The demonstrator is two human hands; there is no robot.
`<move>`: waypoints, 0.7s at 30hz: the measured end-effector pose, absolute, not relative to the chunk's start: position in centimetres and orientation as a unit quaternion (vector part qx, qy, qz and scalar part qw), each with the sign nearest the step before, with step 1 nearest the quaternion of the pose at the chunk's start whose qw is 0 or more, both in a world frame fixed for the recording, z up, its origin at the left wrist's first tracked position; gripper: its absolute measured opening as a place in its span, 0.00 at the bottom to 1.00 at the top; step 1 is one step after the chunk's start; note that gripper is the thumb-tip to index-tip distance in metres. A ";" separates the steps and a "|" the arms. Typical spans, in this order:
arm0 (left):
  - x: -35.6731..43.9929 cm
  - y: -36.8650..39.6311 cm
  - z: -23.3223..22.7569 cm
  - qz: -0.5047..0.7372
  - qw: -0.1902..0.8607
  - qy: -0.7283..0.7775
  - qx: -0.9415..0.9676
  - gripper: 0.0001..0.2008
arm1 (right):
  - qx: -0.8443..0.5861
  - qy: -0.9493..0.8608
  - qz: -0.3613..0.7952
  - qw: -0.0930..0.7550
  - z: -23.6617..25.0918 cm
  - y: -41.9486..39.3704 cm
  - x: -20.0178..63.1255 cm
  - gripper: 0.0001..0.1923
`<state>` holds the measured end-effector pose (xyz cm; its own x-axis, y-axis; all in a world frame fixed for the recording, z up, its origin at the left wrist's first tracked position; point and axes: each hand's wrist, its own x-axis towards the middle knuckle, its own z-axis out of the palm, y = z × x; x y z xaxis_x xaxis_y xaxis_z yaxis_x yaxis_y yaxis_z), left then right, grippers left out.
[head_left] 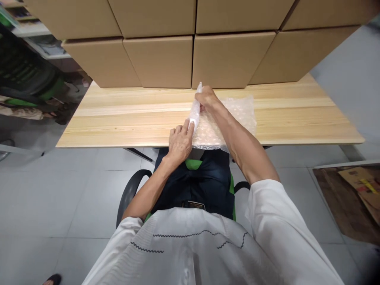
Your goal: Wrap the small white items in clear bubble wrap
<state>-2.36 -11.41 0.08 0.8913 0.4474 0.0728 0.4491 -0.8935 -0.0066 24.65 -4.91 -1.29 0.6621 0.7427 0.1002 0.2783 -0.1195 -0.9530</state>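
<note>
1. A white roll (195,111) is seen partly wrapped in a sheet of bubble wrap (237,114), lying near the front edge of the wooden surface (118,114), roughly at its middle.
2. The roll is laid lengthwise away from the person, along the left edge of the sheet; the rest of the sheet is spread flat to the right of it.
3. The far end of the roll is gripped by the right hand (208,99), whose fingers are closed around it.
4. The near end is pressed by the left hand (179,142), with fingers stretched out and close together on the wrapping, not curled around it.
5. The right forearm is laid across the sheet, and part of the sheet is hidden beneath it.
6. A row of stacked cardboard boxes (162,59) is set along the back of the surface, well apart from the roll.
7. A black chair with green trim (130,194) is occupied by the person, on a grey tiled floor (59,190).
8. Flattened cardboard (350,202) is seen on the floor at the right.
</note>
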 end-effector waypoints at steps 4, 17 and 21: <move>-2.3 -11.4 0.1 -0.028 0.012 -0.222 -0.975 0.36 | -0.736 -0.260 0.239 0.578 -2.0 -4.1 25.1 0.18; -2.4 -11.3 -0.1 -0.037 -0.006 -0.200 -0.979 0.37 | -0.749 -0.212 0.220 0.588 -1.2 -3.5 24.8 0.08; -2.5 -11.4 0.0 -0.036 0.001 -0.204 -0.978 0.36 | -0.770 -0.234 0.195 0.560 -0.6 -4.2 26.1 0.14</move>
<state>-2.48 -11.37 -0.02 0.9139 0.3995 0.0716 0.3996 -0.9166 0.0136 26.13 -4.22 -0.58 0.8138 0.5798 -0.0385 0.1422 -0.2629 -0.9543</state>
